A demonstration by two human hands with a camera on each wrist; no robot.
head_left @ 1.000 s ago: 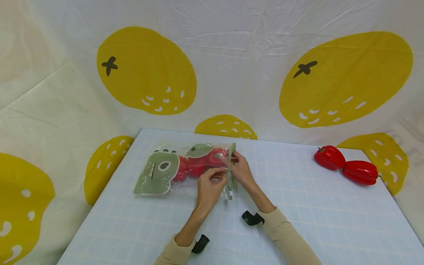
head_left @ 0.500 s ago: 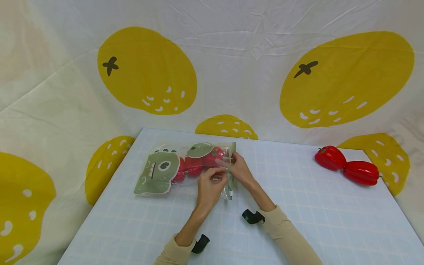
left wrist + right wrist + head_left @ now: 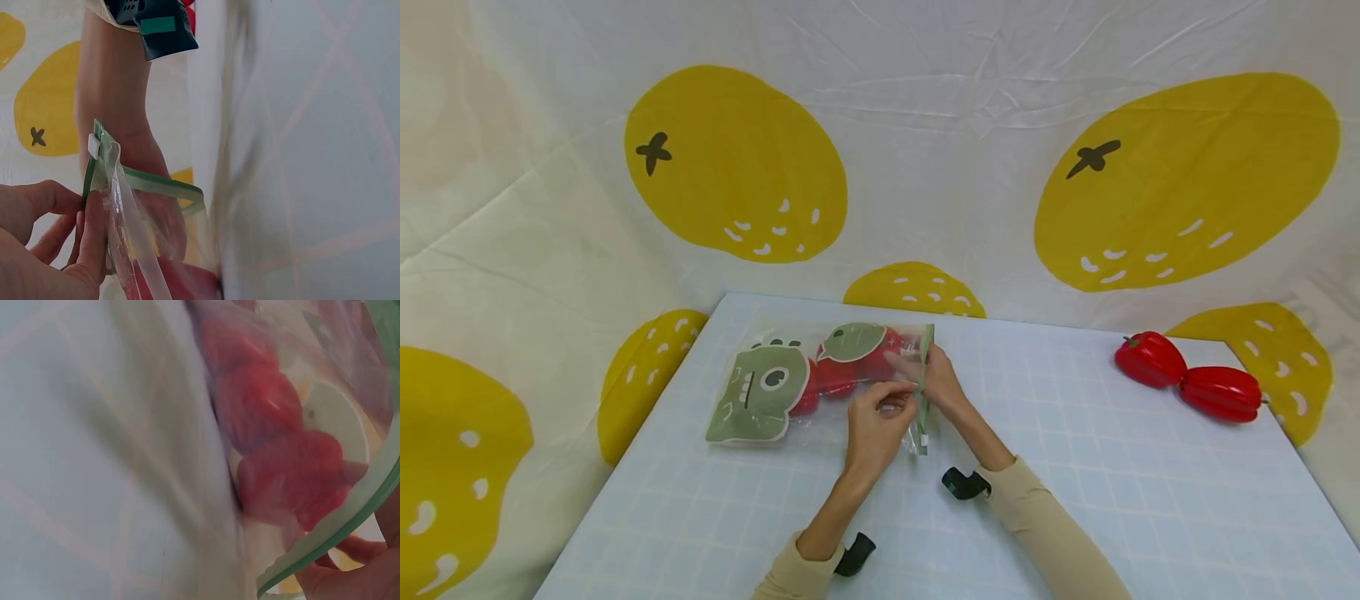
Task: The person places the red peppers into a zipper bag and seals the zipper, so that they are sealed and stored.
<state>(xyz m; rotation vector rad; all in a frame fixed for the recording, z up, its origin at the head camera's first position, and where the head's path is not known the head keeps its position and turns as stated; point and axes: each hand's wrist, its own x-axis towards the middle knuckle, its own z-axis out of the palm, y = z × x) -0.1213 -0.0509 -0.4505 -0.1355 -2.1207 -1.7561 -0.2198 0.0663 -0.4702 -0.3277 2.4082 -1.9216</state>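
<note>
A clear zip bag point(image 3: 751, 400) with green monster prints lies at the table's left-centre, its mouth facing right. Several red bell peppers point(image 3: 284, 478) are inside, behind the film. My left hand point(image 3: 877, 429) pinches the green zip edge point(image 3: 89, 178) between thumb and fingers, beside the white slider point(image 3: 94, 145). Through the mouth reaches my right hand point(image 3: 942, 379), fingers stretched toward the nearest pepper. In the right wrist view those fingers point(image 3: 292, 534) meet the pepper's lower end; film blurs the contact. The green rim point(image 3: 350, 526) bows open around that hand.
Two red bell peppers point(image 3: 1150, 360) lie touching each other near the table's right edge. A pale blue checked cloth covers the table point(image 3: 1112, 483). Behind stands a white fabric backdrop point(image 3: 925, 167) with yellow fruit prints.
My right hand has pushed further left into the bag, and the pepper nearest the mouth has shifted slightly left, away from the opening. My left hand has kept its pinch on the edge.
</note>
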